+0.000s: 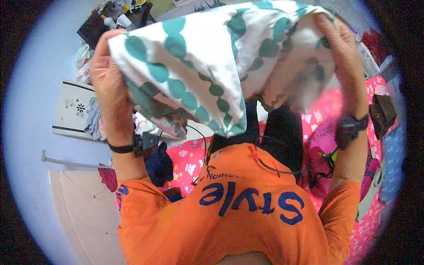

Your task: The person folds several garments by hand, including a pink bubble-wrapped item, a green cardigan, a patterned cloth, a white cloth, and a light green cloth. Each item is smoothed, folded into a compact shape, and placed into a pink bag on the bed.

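Note:
A white cloth (205, 63) printed with strings of green dots is held up in front of me, folded and hanging in loose drapes. My left hand (107, 69) grips its left corner, and the thumb is hidden behind the fabric. On the other side, my right hand (343, 46) pinches the upper right edge with the thumb on the near face. The lower right part of the cloth is blurred. A black strap with a dark device (142, 144) circles my left wrist, and a similar dark device (351, 129) is on my right wrist.
Below the cloth spreads a pink sheet with cartoon animals (188, 162). Dark blue fabric (159, 165) and a pink bag (323, 139) lie on it. A flower-decorated white panel (74, 109) with grey clothing (93, 119) over its edge stands left, near a pale rail (76, 162).

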`<control>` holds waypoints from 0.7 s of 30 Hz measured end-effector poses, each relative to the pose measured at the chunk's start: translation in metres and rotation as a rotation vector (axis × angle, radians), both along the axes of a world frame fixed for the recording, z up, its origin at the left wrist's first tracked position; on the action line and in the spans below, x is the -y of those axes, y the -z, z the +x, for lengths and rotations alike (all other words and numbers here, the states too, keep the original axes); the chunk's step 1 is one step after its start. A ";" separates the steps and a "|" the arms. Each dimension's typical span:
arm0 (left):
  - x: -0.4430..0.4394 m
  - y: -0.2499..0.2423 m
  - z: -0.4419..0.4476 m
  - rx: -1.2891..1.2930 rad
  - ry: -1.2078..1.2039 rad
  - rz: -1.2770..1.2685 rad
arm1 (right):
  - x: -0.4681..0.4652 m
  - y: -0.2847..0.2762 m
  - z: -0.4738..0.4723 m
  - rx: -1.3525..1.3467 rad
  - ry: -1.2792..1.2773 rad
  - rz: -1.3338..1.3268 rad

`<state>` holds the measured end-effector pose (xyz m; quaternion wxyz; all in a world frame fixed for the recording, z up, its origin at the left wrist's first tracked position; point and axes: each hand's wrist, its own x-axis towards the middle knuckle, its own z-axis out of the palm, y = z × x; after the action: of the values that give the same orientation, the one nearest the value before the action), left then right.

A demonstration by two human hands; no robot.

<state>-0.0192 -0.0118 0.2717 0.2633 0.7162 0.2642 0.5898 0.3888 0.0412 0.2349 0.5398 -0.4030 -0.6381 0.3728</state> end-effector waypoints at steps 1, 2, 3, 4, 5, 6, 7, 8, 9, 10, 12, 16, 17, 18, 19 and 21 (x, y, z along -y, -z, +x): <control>0.006 -0.004 -0.003 0.045 -0.085 -0.058 | 0.002 -0.009 0.004 -0.027 0.025 -0.023; 0.010 -0.008 -0.006 0.058 -0.061 -0.110 | 0.005 -0.013 0.008 -0.062 0.001 0.006; 0.012 -0.011 -0.011 0.073 -0.045 -0.163 | 0.004 -0.016 0.011 -0.052 0.005 -0.002; 0.004 -0.007 -0.012 0.106 -0.141 -0.191 | -0.002 -0.019 0.015 0.055 -0.080 0.032; -0.011 -0.003 -0.014 0.067 -0.083 -0.206 | -0.011 -0.016 0.016 0.109 -0.106 0.036; -0.030 0.001 -0.016 0.005 -0.036 -0.253 | -0.023 -0.011 0.019 0.163 -0.133 0.041; -0.052 0.011 -0.017 -0.060 0.103 -0.253 | -0.045 0.001 0.014 0.148 -0.164 0.063; -0.077 0.029 -0.015 -0.155 0.035 -0.296 | -0.062 0.019 0.011 0.246 -0.046 0.048; -0.100 0.053 -0.011 -0.233 -0.011 -0.321 | -0.080 0.032 0.015 0.482 0.070 -0.128; -0.119 0.083 -0.005 -0.163 0.032 -0.449 | -0.091 0.059 0.016 0.537 0.103 -0.218; -0.152 0.151 0.010 -0.018 0.072 -0.724 | -0.102 0.121 0.018 0.671 0.191 -0.313; -0.206 0.264 0.036 0.083 0.086 -1.017 | -0.098 0.222 0.039 0.598 0.037 -0.474; -0.215 0.283 0.040 0.043 0.056 -1.092 | -0.095 0.238 0.045 0.620 0.019 -0.505; -0.225 0.297 0.045 0.053 -0.018 -1.110 | -0.090 0.251 0.049 0.642 0.001 -0.535; -0.234 0.306 0.047 0.050 -0.030 -1.109 | -0.091 0.258 0.049 0.619 -0.026 -0.583; -0.251 0.316 0.050 0.062 -0.093 -1.166 | -0.089 0.262 0.050 0.547 -0.032 -0.589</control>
<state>0.0312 0.2388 -0.0444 0.5953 0.4233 0.5684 0.3787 0.4393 0.1297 -0.0275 0.2055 -0.6149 -0.6305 0.4268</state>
